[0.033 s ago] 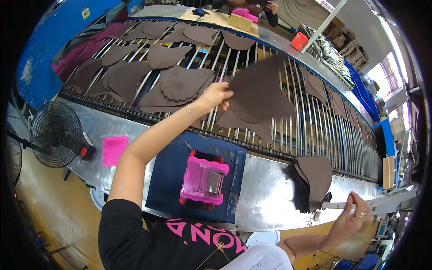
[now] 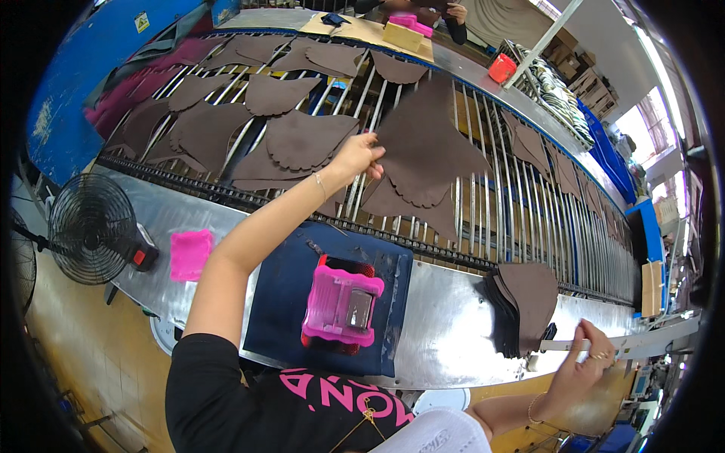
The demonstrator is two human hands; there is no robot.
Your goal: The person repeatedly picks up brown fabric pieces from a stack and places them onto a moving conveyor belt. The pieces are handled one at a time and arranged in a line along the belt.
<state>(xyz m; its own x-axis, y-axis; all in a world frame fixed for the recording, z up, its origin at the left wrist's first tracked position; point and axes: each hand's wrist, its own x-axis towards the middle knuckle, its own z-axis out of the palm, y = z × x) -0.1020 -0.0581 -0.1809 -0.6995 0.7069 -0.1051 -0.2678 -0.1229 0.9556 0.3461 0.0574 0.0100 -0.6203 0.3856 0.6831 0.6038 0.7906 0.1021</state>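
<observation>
Dark brown, flat cut pieces with scalloped edges lie on the metal bars of a conveyor rack (image 2: 521, 219). My left hand (image 2: 358, 157) reaches out over the rack, its fingers pinching the left edge of one large brown cut piece (image 2: 430, 147). That piece lies over another scalloped piece on the bars. My right hand (image 2: 580, 366) is at the lower right, fingers loosely bent, with nothing visible in it. It is just in front of a pale, narrow strip (image 2: 642, 341). Left of it, a stack of brown cut pieces (image 2: 532, 302) rests on the metal table.
A pink and red holder (image 2: 321, 302) stands on a dark blue mat (image 2: 279, 317). Further left are a pink tray (image 2: 190, 255) and a black fan (image 2: 92, 230). Across the rack, a person's hand (image 2: 457, 12) shows near a yellow block (image 2: 403, 38). A red container (image 2: 501, 69) stands at the far edge.
The brown piece in my left hand has swung slightly left and looks less blurred. My right hand has shifted a little left.
</observation>
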